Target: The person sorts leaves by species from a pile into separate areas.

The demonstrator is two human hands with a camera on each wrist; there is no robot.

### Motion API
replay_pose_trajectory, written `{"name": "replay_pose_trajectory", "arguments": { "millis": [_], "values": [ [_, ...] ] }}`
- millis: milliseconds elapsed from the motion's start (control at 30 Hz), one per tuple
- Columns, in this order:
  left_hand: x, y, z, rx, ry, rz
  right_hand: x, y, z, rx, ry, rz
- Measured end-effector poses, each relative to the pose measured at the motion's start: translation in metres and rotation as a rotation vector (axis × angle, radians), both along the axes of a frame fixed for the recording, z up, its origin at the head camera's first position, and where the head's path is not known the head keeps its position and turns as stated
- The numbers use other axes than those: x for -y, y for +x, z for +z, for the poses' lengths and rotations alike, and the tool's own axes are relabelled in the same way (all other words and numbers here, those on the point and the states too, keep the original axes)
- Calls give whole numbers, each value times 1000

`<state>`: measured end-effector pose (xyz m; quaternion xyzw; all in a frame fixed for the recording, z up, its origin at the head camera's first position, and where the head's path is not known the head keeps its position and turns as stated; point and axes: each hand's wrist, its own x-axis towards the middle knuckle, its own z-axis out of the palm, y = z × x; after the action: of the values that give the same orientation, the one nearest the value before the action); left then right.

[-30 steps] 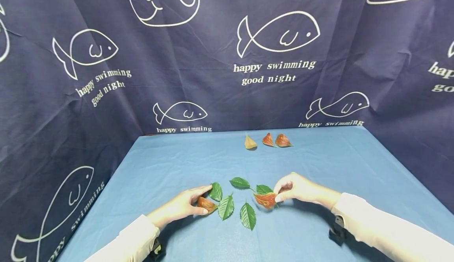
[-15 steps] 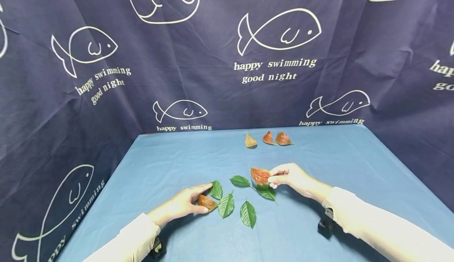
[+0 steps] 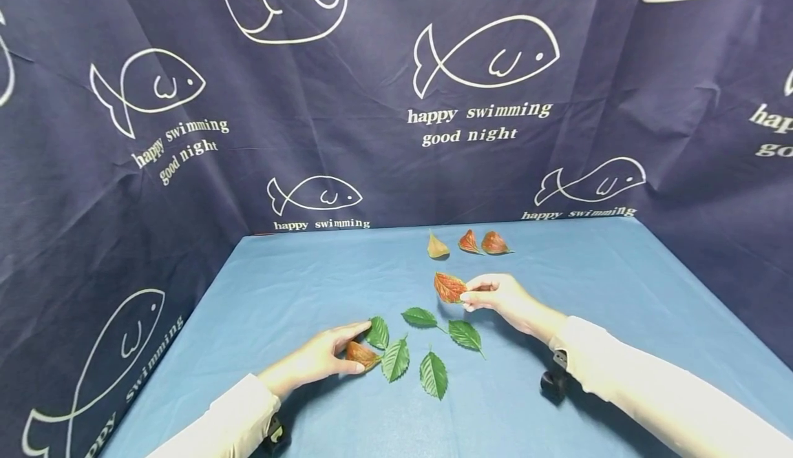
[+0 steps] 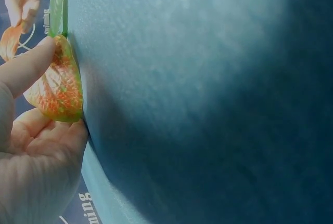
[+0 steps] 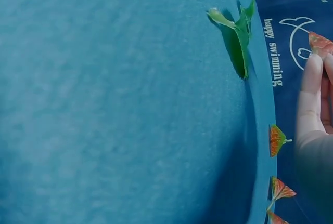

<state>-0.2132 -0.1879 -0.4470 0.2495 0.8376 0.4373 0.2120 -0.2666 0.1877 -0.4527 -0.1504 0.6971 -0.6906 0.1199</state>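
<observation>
In the head view, my right hand (image 3: 504, 299) pinches a red-orange leaf (image 3: 449, 287) by its right end, held above the blue cloth. My left hand (image 3: 319, 358) rests low at the left, its thumb and fingers around an orange-brown leaf (image 3: 362, 356). The left wrist view has the thumb against this leaf (image 4: 61, 86), with curled fingers at its lower edge. A green leaf (image 3: 376, 332) touches the left index fingertip. Another green leaf (image 3: 395, 360) lies beside the orange-brown one. Nearest below the right hand is a green leaf (image 3: 464, 335).
More green leaves lie mid-table, one toward the back (image 3: 419, 317) and one toward the front (image 3: 433, 375). Along the far edge sit a yellow leaf (image 3: 436, 246) and two reddish leaves (image 3: 469, 242). Dark fish-print curtains (image 3: 396, 155) enclose the blue table (image 3: 297, 272).
My right hand has carried the red-orange leaf up and away, toward the back and slightly left, off the right-hand green leaf, which now shows whole. The left hand has stayed in place.
</observation>
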Motion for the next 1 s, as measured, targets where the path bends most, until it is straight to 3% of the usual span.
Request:
{"name": "replay_pose_trajectory", "arguments": {
  "millis": [233,400,667,1000],
  "values": [
    [-1,-1,-2,20,-21,16,7,-13,7,-24,-10,-58],
    [-2,0,2,-3,-27,4,13,-21,13,-6,-22,-95],
    [-3,3,3,-10,-34,3,21,-27,16,17,-43,-109],
    [0,1,2,3,-13,-5,27,-40,23,7,-72,-184]
  ]
}}
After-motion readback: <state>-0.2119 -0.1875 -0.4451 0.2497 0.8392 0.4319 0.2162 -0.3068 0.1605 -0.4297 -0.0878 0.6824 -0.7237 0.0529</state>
